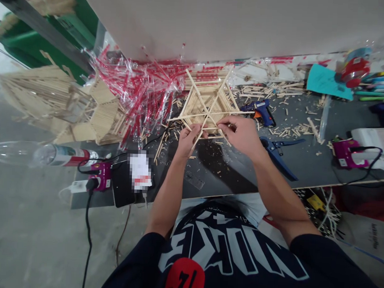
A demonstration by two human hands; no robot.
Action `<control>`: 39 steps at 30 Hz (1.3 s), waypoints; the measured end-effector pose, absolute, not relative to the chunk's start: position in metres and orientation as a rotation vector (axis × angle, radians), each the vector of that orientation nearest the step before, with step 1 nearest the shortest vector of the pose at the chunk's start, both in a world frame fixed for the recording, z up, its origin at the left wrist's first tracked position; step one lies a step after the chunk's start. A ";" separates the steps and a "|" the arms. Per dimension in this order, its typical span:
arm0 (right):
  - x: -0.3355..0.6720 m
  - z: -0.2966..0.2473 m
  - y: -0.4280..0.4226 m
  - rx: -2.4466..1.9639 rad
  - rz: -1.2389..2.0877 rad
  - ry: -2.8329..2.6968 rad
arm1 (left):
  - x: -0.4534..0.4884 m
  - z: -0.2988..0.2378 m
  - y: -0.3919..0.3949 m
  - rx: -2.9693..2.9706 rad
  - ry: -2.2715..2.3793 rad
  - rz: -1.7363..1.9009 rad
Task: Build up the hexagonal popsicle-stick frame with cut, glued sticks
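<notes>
Both my hands hold the lower edge of a star-shaped frame of thin wooden sticks (207, 103), raised slightly over the dark tabletop (209, 178). My left hand (188, 140) pinches crossing sticks at the frame's lower left. My right hand (238, 135) grips sticks at its lower right, with fingers bent over them. Long sticks cross through the frame and jut past its corners. Some of the frame's lower part is hidden behind my fingers.
A blue glue gun (259, 112) and blue-handled pliers (278, 155) lie right of my hands among wood scraps (290, 131). Red-and-clear plastic wrappers (137, 91) and a large stick structure (55, 97) pile up left. Magenta power sockets (101, 176) sit near the table's edge.
</notes>
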State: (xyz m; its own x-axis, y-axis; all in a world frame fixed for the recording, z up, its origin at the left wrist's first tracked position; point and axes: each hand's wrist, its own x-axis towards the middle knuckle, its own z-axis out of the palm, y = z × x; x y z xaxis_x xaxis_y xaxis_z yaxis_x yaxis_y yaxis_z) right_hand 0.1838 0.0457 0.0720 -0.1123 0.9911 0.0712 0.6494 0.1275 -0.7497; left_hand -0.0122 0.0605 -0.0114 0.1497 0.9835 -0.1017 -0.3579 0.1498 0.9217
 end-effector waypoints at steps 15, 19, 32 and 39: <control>0.185 0.067 0.044 -1.570 0.861 -1.715 | -0.013 -0.010 0.059 0.878 0.943 1.161; 0.185 0.069 0.045 -1.559 0.855 -1.716 | -0.013 -0.012 0.058 0.908 0.883 1.196; 0.190 0.075 0.041 -1.583 0.912 -1.803 | -0.011 -0.009 0.060 0.847 0.979 1.158; 0.196 0.083 0.039 -1.563 0.918 -1.899 | -0.009 -0.009 0.060 0.816 0.978 1.198</control>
